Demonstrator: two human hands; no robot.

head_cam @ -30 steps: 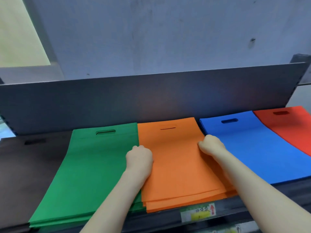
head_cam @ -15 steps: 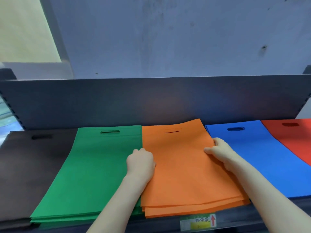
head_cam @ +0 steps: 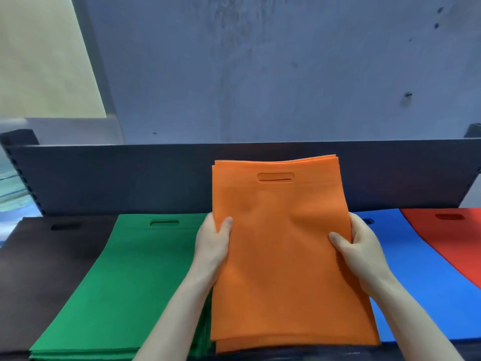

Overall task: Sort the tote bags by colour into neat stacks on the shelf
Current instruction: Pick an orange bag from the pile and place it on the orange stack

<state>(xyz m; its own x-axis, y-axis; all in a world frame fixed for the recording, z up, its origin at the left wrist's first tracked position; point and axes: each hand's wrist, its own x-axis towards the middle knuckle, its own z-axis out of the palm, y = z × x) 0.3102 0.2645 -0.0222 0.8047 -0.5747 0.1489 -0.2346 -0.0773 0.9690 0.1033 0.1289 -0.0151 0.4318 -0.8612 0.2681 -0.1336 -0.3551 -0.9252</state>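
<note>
A stack of orange tote bags [head_cam: 281,243] is tilted up off the shelf, its handle end raised against the dark back panel. My left hand [head_cam: 212,246] grips its left edge, thumb on top. My right hand [head_cam: 360,247] grips its right edge the same way. On the shelf lie flat stacks: black bags [head_cam: 44,261] at far left, green bags [head_cam: 125,277], blue bags [head_cam: 413,277] and red bags [head_cam: 453,241] at far right. The shelf spot under the orange stack is hidden.
The dark back panel [head_cam: 130,178] of the shelf rises behind the stacks, with a grey wall [head_cam: 260,69] above it. The shelf's front edge [head_cam: 286,356] runs along the bottom of the view.
The orange stack lay flat with my hands at its sides; now both hands have gripped its edges and lifted its far end up toward me.
</note>
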